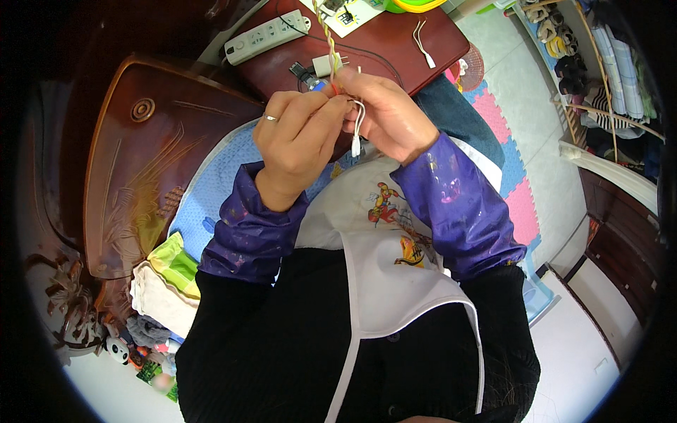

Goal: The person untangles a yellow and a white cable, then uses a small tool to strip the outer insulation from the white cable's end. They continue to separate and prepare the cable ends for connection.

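Note:
A twisted yellow-and-pale wire (329,37) runs down from the top edge to my fingers. My left hand (300,127), with a ring on one finger, is closed in a pinch on the wires. Opposite it, my right hand (388,113) pinches the twisted wire between thumb and fingers. From between the two hands a short white lead (361,116) loops down to a small white connector (355,146). A bit of red shows at the fingertips, but the exact joint is hidden by them. Both forearms wear purple sleeve covers.
On the dark red table lie a white power strip (268,37), a white plug adapter (328,65), a black cable (367,53) and another white lead with a connector (427,53). A carved wooden panel (134,162) stands left. Foam mats (522,204) and shelves of shoes are right.

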`<state>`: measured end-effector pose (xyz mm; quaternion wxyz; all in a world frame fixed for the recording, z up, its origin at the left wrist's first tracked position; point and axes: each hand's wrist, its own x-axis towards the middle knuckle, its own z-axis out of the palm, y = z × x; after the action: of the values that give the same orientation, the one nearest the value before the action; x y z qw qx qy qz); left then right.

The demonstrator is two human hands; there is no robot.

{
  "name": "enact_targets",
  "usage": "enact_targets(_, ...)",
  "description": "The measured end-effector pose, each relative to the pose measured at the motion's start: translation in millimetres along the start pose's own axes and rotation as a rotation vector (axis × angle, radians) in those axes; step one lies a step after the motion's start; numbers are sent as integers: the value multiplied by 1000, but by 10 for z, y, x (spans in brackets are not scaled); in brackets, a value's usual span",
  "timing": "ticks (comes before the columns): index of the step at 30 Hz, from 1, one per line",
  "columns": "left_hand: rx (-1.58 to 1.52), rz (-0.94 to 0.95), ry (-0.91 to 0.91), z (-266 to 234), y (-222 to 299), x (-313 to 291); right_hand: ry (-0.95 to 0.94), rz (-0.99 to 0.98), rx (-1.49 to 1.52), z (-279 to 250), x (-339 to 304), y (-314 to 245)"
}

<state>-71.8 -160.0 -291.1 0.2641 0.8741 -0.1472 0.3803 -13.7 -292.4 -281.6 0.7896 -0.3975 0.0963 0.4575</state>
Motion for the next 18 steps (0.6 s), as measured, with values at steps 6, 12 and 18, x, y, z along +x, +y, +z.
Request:
enact_targets(6,-15,-62,-20,-63,6,-26,-107,13,10,-106,82,-46)
enact_targets(12,-128,-275,12,13,39,-102,-107,10,-6,-196,69,-4)
enact_targets(18,-247,-451,31,49,114,-149,-138,-20,-28,-255,69,44)
